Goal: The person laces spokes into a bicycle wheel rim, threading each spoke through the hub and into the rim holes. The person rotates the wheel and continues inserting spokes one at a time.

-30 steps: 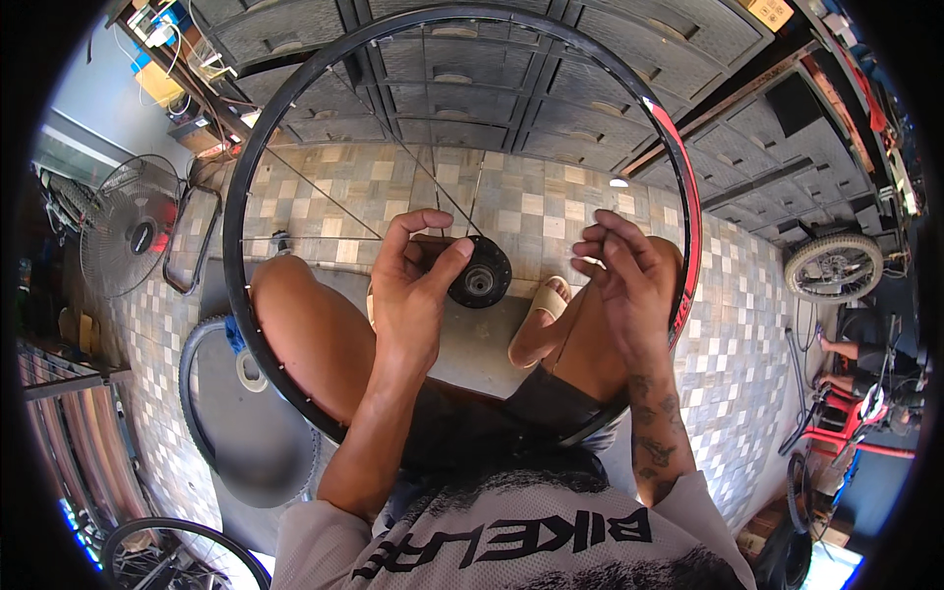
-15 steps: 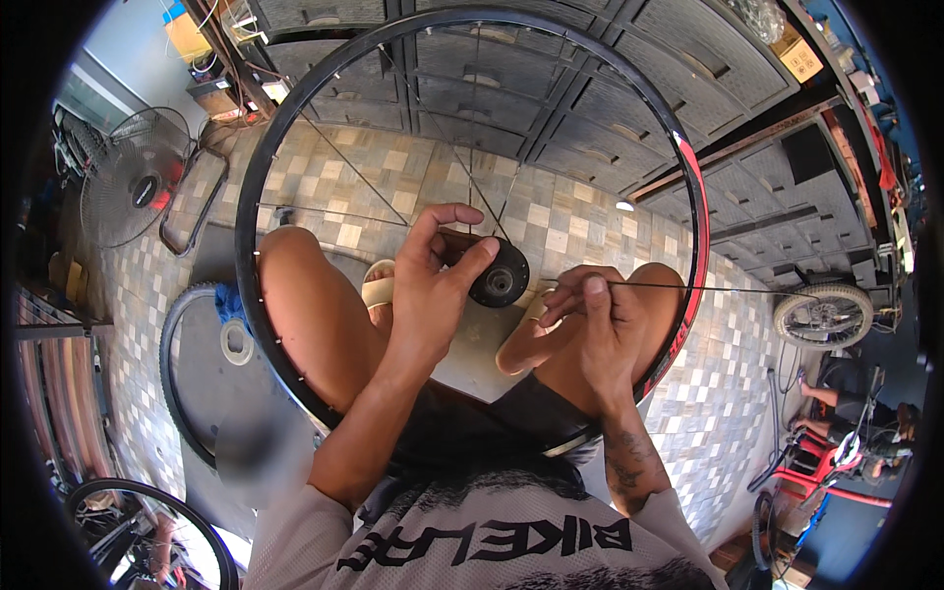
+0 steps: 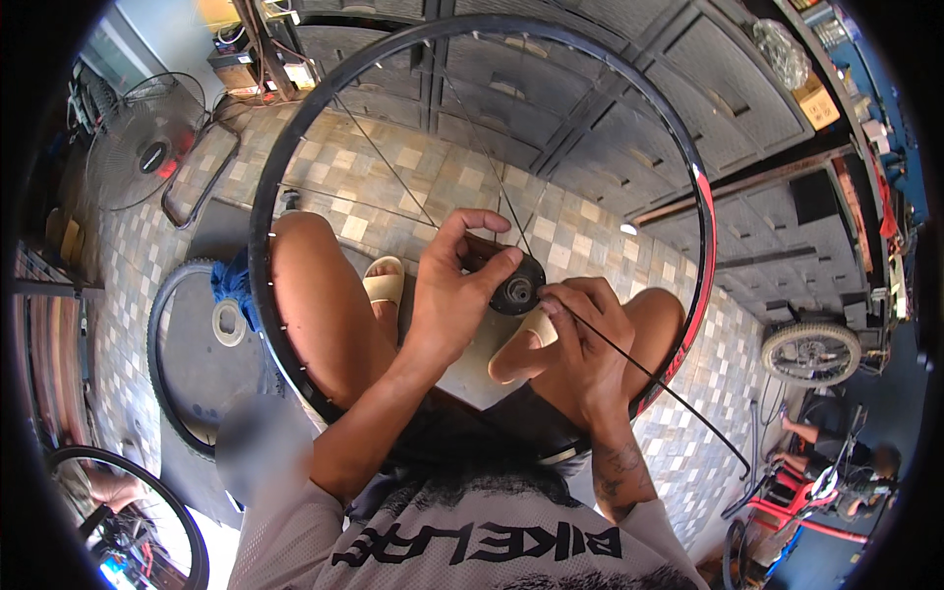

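Note:
A black bicycle rim with a red section on its right side rests around my knees, with several thin spokes running inward at the upper left. My left hand is closed on a black hub at the middle of the rim, thumb across its upper left. Just right of the hub, my right hand pinches one end of a loose black spoke against or very near the hub's flange. That spoke slants down to the right, past the rim, to a bent tip.
Grey drawer units stand ahead. A standing fan, a tyre and a blue cloth are at left, another wheel at lower left. At right are a wheel and another person near a red chair.
My right hand has brought the spoke leftward to the hub, and the spoke has swung from level to slanting down rightward. The hub and my left hand shifted slightly right in view.

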A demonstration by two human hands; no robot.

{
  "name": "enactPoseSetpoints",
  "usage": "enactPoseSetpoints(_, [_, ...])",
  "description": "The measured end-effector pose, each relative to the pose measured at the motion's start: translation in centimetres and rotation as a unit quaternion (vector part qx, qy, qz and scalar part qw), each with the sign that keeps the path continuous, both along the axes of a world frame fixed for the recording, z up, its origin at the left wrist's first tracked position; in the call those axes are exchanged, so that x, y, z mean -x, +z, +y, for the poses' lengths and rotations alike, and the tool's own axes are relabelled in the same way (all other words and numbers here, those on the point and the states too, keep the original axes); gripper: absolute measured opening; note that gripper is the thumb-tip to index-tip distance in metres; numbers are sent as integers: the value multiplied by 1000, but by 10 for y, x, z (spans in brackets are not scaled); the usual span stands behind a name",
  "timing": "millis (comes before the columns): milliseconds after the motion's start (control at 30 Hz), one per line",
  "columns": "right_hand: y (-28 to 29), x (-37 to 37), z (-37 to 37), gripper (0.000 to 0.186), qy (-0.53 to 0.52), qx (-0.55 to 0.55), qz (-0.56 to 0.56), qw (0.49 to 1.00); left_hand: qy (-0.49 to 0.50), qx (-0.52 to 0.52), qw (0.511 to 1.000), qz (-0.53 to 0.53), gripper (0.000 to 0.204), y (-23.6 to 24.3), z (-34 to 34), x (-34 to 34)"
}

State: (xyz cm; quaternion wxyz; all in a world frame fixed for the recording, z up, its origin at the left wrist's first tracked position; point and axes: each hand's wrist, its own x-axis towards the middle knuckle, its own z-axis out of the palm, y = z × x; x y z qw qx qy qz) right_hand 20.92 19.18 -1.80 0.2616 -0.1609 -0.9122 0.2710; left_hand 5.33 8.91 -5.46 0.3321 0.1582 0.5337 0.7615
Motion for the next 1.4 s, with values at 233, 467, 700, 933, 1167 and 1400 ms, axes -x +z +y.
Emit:
enactPoseSetpoints(233, [-10,-7,-16,55,-46,-57,149,986,-12,36,999,36,33,3,-2,3])
enactPoseSetpoints(467, [-5,1,-21,42,10,-111,136,984,-3,17,1000,4,29,5,-2,1])
enactPoseSetpoints(700, [-6,14,-12,58,-45,-31,87,995,-8,-1,999,-44,32,5,-3,2])
enactPoseSetpoints(933, [-54,-8,-10,92,-115,441,47,889,-1,34,999,-38,34,9,-4,2])
enactPoseSetpoints(1167, [-78,-5,-1,55,-79,863,19,499,-5,19,999,-37,36,16,1,-3])
enactPoseSetpoints(1400, [-94,24,3,47,-106,874,66,470,-9,23,999,-41,36,20,2,-5])
